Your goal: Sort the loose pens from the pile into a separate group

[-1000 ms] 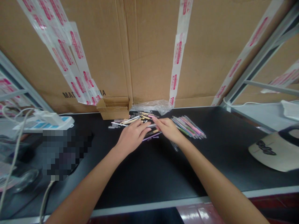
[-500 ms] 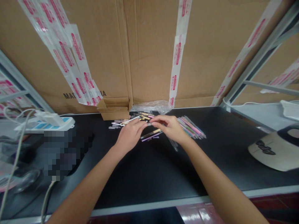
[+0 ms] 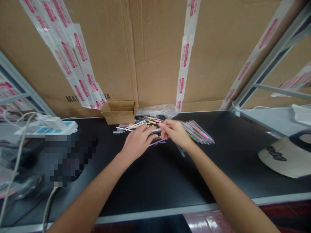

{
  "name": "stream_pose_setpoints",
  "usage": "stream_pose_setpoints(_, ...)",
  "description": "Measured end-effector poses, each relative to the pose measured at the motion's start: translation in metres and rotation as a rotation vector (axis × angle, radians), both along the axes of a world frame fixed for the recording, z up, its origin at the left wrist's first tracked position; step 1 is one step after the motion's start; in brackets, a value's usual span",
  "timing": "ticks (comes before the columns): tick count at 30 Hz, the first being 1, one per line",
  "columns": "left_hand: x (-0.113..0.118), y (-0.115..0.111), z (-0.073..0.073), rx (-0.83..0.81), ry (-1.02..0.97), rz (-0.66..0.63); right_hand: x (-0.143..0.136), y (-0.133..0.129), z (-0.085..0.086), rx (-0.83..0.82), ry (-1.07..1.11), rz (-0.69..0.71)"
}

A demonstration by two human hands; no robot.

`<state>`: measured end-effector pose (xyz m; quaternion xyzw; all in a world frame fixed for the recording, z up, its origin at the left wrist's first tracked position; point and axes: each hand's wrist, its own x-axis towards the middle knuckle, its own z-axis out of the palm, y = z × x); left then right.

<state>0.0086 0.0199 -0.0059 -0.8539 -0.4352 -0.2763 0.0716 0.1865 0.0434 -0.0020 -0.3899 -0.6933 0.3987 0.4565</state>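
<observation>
My right hand [image 3: 175, 132] is closed, with thumb and fingertips pinched on the end of a slim clear pen [image 3: 156, 130]. My left hand [image 3: 138, 139] rests just left of it, thumb apart from the fingers, over loose pen parts. Whether its fingertips touch the pen is hard to make out. Behind both hands lies a mixed pile of thin pen parts [image 3: 151, 120], white, black, cream and pink. A purple stick [image 3: 156, 142] lies below the fingers. To the right of my right hand is a neat bundle of coloured pens [image 3: 199, 132].
A small open cardboard box [image 3: 120, 117] stands behind the pile, beside crumpled clear plastic [image 3: 159, 111]. On the left are a white power strip [image 3: 65, 128] and cables. A pale cap [image 3: 285, 156] lies at the right. Large cardboard [image 3: 157, 64] closes off the back.
My hands were together at the fingertips on a small piece. They have moved slightly apart, and the left thumb has opened away from its fingers and come lower.
</observation>
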Motion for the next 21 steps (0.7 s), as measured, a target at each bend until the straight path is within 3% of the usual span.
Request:
stream_pose_setpoints(8, 0.002, -0.001, 0.003, -0.004, 0.091, 0.015, 0.001, 0.002, -0.001, -0.154, -0.077, 0.047)
stream_pose_setpoints(13, 0.002, -0.001, 0.007, -0.059, 0.054, 0.028, 0.006, -0.001, 0.008, 0.023, -0.040, 0.118)
stream_pose_setpoints(17, 0.001, 0.000, 0.007, -0.114, -0.035, 0.048, 0.009, -0.003, 0.012, 0.192, -0.139, 0.080)
stream_pose_setpoints(21, 0.003, -0.002, 0.006, -0.111, -0.071, 0.057, 0.009, -0.001, 0.007, 0.173, -0.079, 0.031)
